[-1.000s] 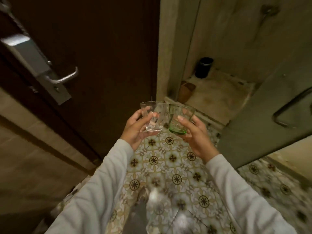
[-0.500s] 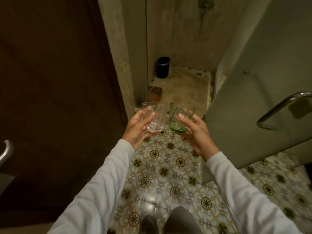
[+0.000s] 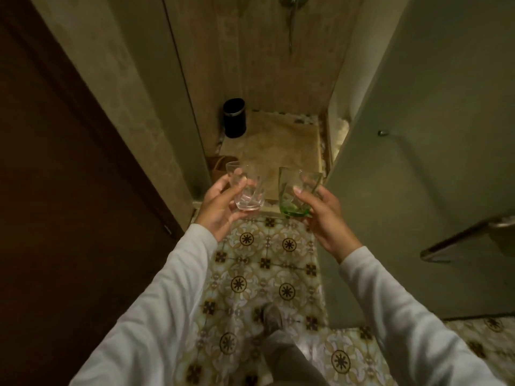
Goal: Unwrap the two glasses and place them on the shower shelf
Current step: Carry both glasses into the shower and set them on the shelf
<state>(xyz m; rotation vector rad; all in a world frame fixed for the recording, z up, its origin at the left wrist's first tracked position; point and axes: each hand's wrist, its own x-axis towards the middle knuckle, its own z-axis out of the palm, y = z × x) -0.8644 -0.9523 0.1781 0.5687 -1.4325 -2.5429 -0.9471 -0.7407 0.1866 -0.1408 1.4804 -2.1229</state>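
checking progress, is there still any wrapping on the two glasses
No, the clear glass in the left hand and the green glass in the right hand are both bare.

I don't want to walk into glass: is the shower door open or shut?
Open. The shower door is swung aside at the right, leaving a clear gap through to the shower floor and the black container.
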